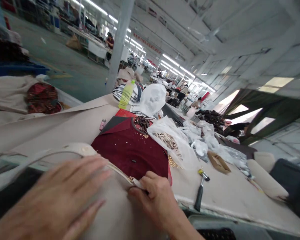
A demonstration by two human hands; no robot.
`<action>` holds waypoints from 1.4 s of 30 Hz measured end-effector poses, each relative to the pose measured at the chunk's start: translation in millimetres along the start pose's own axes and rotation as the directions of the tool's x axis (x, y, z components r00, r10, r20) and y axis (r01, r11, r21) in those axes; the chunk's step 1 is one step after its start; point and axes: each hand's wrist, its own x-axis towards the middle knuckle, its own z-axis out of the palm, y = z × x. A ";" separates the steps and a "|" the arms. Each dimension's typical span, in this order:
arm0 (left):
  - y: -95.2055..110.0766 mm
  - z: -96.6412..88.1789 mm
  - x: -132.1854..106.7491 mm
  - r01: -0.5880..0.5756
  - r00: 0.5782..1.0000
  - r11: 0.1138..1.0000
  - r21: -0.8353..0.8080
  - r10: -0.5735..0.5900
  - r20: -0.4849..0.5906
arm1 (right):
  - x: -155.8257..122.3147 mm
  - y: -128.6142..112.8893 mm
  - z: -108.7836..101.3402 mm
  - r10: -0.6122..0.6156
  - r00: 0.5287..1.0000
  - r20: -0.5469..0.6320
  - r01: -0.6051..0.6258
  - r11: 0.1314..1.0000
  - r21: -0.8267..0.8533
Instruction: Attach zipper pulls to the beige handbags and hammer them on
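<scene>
A pale beige bag [110,203] lies close in front of me, with a zipper [117,169] along its upper edge and a strap [83,150] arching at the left. My left hand [65,193] rests over the bag, its fingers stretched out and somewhat blurred. Pinched between the thumb and fingers of my right hand [155,193] is the pale zipper pull [137,183], beside gold-coloured metal. Just beyond the zipper spreads a dark red cloth [130,150] with small bits scattered on it.
A hammer [202,190] lies to the right on the table [230,196]. Farther back are a plastic bag of beige strips [167,140], a brown cardboard box [218,162], a yellow-green bottle [126,95] and clear plastic bags [207,136]. A post [121,43] rises behind; people work farther off.
</scene>
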 end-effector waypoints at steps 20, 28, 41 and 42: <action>-22.6 85.2 65.1 -0.143 0.955 0.986 0.089 0.113 0.275 | 81.5 56.3 27.5 0.149 0.987 -0.057 -0.158 0.968 -0.194; -9.5 91.4 113.6 -0.086 0.662 0.994 0.073 0.002 0.750 | 71.7 71.1 37.2 0.189 0.981 -0.044 -0.194 0.963 -0.189; -3.7 105.7 116.1 -0.060 0.650 0.996 0.073 -0.017 0.760 | -72.0 203.1 -22.0 0.402 0.700 -0.590 -0.592 0.789 -0.165; -2.8 106.4 115.1 -0.052 0.650 0.996 0.077 -0.025 0.760 | -92.7 226.3 -18.3 0.438 0.691 -0.575 -0.648 0.727 -0.225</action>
